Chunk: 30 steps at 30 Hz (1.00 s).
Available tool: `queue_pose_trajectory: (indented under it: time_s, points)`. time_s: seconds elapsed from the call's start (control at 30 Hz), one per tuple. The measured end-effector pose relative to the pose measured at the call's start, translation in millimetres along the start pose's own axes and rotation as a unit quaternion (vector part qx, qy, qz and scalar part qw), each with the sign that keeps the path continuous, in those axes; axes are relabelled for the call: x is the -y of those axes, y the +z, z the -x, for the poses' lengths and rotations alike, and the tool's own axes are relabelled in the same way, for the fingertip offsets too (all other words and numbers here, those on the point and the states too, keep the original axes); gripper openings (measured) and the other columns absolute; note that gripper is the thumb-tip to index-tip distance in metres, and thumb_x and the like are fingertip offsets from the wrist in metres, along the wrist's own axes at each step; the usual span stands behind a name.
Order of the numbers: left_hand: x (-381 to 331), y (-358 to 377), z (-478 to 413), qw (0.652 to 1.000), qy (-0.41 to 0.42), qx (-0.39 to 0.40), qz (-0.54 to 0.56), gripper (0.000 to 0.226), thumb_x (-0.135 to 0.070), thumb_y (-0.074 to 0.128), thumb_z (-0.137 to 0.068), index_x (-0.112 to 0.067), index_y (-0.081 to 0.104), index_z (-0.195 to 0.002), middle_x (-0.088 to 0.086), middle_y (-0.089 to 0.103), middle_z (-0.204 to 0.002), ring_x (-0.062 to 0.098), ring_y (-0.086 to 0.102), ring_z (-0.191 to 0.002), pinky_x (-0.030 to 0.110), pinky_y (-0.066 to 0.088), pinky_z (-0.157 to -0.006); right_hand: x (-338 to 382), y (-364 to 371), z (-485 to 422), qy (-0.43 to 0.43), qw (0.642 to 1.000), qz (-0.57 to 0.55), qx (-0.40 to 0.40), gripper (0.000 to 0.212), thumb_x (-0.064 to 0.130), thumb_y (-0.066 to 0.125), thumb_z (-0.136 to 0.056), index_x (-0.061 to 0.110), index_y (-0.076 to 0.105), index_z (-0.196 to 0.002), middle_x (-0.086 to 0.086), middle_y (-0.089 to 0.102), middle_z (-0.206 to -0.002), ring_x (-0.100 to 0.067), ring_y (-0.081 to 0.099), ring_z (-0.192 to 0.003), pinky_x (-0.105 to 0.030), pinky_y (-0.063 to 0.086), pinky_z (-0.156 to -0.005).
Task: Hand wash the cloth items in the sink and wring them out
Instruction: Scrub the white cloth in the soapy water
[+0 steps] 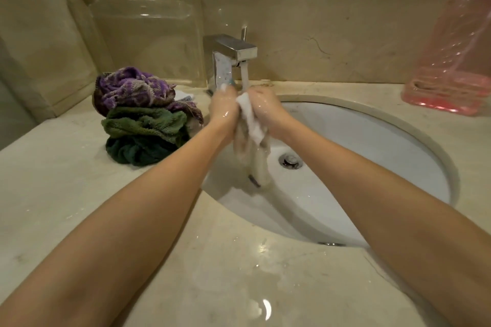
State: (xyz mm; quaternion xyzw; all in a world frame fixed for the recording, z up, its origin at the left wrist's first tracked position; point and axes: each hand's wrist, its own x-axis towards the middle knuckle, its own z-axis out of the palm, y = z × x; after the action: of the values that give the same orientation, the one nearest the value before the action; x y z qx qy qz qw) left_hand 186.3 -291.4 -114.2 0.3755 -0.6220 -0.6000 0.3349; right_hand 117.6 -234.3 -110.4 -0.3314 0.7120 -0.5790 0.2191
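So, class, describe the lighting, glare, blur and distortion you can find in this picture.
Head view: warm, yellowish lighting; head view: bright glare patches on the wet countertop; head view: the hanging end of the cloth is smeared by blur; head view: the wide-angle lens stretches and skews the sink.

white cloth (251,119): wet, bunched, gripped between left hand (224,110) and right hand (267,110), its beige tail hanging into the white oval sink (372,146). purple patterned cloth (132,87), green towel (143,122), dark green cloth (132,151): crumpled, stacked top to bottom on the table (66,194) just left of the sink.
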Motion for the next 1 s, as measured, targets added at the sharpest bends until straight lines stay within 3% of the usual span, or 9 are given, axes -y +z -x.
queue_pose_trajectory:
  time_s: [0.2, 0.27, 0.33, 0.4, 0.47, 0.6, 0.7, 0.87, 1.0]
  points:
    - [-6, 7, 11, 0.993, 0.024, 0.063, 0.094, 0.026, -0.039, 0.036, -0.104, -0.018, 0.052, -0.101, 0.020, 0.065, -0.114, 0.035, 0.064, -0.106, 0.051, 0.049, -0.099, -20, -31, -8, -0.049, 0.987, 0.104, -0.115, 0.029, 0.034, 0.035, -0.105, 0.014, 0.052, -0.093, -0.004, 0.059, -0.092, -0.017, 0.052, -0.082, -0.031, 0.039, -0.070]
    - [-3, -1, 5, 0.991, 0.017, 0.055, 0.122, 0.034, -0.039, 0.035, -0.105, -0.011, 0.050, -0.118, 0.020, 0.060, -0.123, 0.035, 0.060, -0.114, 0.054, 0.046, -0.103, -22, -41, -3, -0.043, 0.996, 0.057, -0.045, 0.045, 0.047, 0.026, -0.104, 0.012, 0.055, -0.104, -0.004, 0.061, -0.101, -0.016, 0.055, -0.091, -0.031, 0.041, -0.078]
    - [-2, -6, 4, 0.983, -0.007, 0.047, 0.175, 0.042, -0.040, 0.036, -0.105, -0.009, 0.046, -0.131, 0.019, 0.058, -0.129, 0.033, 0.058, -0.119, 0.050, 0.046, -0.104, -27, -50, 3, 0.029, 0.993, 0.042, 0.103, 0.050, 0.051, 0.028, -0.102, 0.013, 0.058, -0.112, -0.006, 0.063, -0.114, -0.020, 0.059, -0.102, -0.036, 0.044, -0.090]
    - [-4, -6, 3, 0.980, -0.010, 0.040, 0.193, 0.033, -0.038, 0.036, -0.105, -0.013, 0.052, -0.118, 0.015, 0.061, -0.119, 0.029, 0.061, -0.112, 0.044, 0.051, -0.099, -33, -50, 8, 0.046, 0.971, 0.085, 0.219, 0.029, 0.039, 0.043, -0.102, 0.016, 0.059, -0.105, -0.005, 0.064, -0.107, -0.023, 0.061, -0.096, -0.041, 0.046, -0.096]
    - [-2, -6, -2, 0.982, -0.008, 0.045, 0.185, 0.028, -0.038, 0.039, -0.104, -0.016, 0.055, -0.110, 0.014, 0.064, -0.114, 0.029, 0.064, -0.109, 0.041, 0.054, -0.093, -37, -50, 6, 0.022, 0.968, 0.072, 0.237, 0.017, 0.029, 0.051, -0.100, 0.015, 0.061, -0.096, -0.003, 0.064, -0.094, -0.020, 0.061, -0.089, -0.042, 0.047, -0.096]
    - [2, -7, -7, 0.994, 0.013, 0.064, 0.092, 0.037, -0.043, 0.048, -0.100, -0.013, 0.051, -0.122, 0.009, 0.066, -0.109, 0.026, 0.065, -0.102, 0.036, 0.056, -0.083, -39, -67, -3, 0.041, 0.984, -0.056, 0.167, 0.014, 0.018, 0.051, -0.100, 0.011, 0.062, -0.095, -0.005, 0.064, -0.087, -0.021, 0.060, -0.080, -0.037, 0.050, -0.077]
    - [6, -1, -3, 0.990, 0.019, 0.140, -0.030, 0.060, -0.052, 0.067, -0.086, -0.009, 0.054, -0.125, 0.007, 0.067, -0.105, 0.025, 0.063, -0.098, 0.039, 0.051, -0.087, -35, -69, -10, 0.051, 0.984, -0.146, 0.085, 0.029, 0.014, 0.043, -0.103, -0.006, 0.059, -0.117, -0.021, 0.065, -0.114, -0.032, 0.063, -0.105, -0.041, 0.050, -0.093]
    - [10, -14, -3, 0.942, -0.038, 0.314, -0.112, 0.038, -0.024, 0.070, -0.089, -0.002, 0.061, -0.118, 0.019, 0.068, -0.106, 0.029, 0.062, -0.092, 0.039, 0.052, -0.083, -23, -66, -15, 0.076, 0.964, -0.229, -0.115, 0.028, 0.025, 0.040, -0.104, 0.014, 0.054, -0.083, -0.005, 0.058, -0.076, -0.018, 0.059, -0.071, -0.028, 0.050, -0.063]
    - [8, -5, -2, 0.957, -0.027, 0.287, -0.011, 0.022, -0.030, 0.047, -0.103, -0.013, 0.058, -0.111, 0.016, 0.064, -0.094, 0.032, 0.059, -0.082, 0.045, 0.059, -0.078, -20, -77, -21, 0.077, 0.934, -0.303, -0.174, 0.027, 0.032, 0.036, -0.105, 0.012, 0.054, -0.100, -0.013, 0.060, -0.095, -0.026, 0.062, -0.092, -0.042, 0.053, -0.089]
